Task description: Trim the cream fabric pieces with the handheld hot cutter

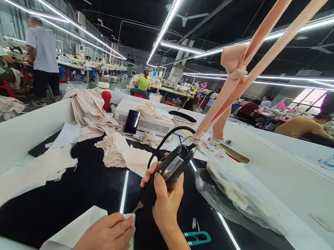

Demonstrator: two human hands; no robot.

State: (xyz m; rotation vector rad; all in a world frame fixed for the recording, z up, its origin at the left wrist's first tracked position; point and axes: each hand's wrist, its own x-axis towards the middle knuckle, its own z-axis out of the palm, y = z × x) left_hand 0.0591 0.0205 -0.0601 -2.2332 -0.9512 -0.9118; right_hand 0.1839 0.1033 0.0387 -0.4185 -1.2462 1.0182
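My right hand (168,202) is wrapped round a black corded hand tool (175,167) with a clear window on its body. The tool hangs from a knotted peach fabric strap (223,96), and its narrow metal tip (138,207) points down. That tip meets or nearly meets the edge of a cream fabric piece (79,230) on the black tabletop (84,188). My left hand (106,241) is closed on this fabric beside the tip, its fingers pressed together and the thumb hidden.
Stacked cream pieces (120,151) lie beyond my hands. Behind them stand a phone (132,122) and a white vented box (120,112). Teal thread snips (197,238) lie at right, near a plastic bag (239,193). White side walls (277,161) border the table; people sit further off.
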